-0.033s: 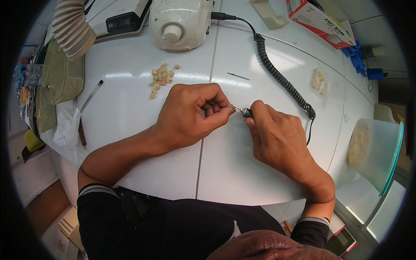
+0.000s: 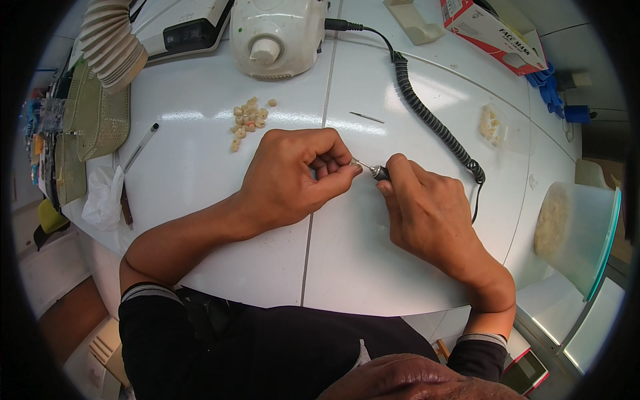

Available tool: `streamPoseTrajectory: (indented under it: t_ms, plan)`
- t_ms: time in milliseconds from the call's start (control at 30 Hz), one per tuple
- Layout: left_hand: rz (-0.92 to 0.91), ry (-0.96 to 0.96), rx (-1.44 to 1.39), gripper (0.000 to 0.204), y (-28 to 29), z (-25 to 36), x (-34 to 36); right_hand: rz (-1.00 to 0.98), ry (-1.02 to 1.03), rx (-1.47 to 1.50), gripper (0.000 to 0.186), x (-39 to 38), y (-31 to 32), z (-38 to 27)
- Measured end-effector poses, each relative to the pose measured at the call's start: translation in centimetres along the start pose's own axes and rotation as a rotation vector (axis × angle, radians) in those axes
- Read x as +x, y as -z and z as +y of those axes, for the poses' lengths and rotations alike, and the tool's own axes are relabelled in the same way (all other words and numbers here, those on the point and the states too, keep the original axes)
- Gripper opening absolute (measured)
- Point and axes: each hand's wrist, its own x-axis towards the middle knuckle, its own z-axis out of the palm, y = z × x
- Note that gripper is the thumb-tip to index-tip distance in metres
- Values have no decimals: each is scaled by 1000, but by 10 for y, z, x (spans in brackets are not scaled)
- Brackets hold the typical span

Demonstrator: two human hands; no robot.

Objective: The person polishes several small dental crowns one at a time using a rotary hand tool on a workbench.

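My left hand (image 2: 293,173) is closed in a pinch at the centre, around the tip area of a thin metal bit (image 2: 361,164); what small piece it holds there is hidden. My right hand (image 2: 427,213) grips a black-and-silver rotary handpiece (image 2: 381,173), pointed toward my left fingertips. A black coiled cord (image 2: 433,103) runs from behind that hand up to a white control box (image 2: 277,40) with a round knob. Beyond my left hand lies a loose pile of small cream pieces (image 2: 248,120), and a loose thin metal bit (image 2: 367,117) lies on the white table (image 2: 347,267).
At left are a corrugated hose (image 2: 110,47), mesh baskets (image 2: 93,120), a pen (image 2: 140,150) and a plastic bag (image 2: 103,197). A red-white box (image 2: 490,37), blue plastic objects (image 2: 553,93), a small clear tray (image 2: 493,127) and a translucent tub (image 2: 573,233) stand at right.
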Motion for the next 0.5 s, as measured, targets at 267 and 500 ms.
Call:
streamPoseTrajectory:
  t_ms: [267,500]
  plan:
    - [4,1,-1,17,-1,-1,0,-14,1,-23,24,0,0,-1]
    - [5,3,19,17,-1,-1,0,-6,15,-25,24,0,0,-1]
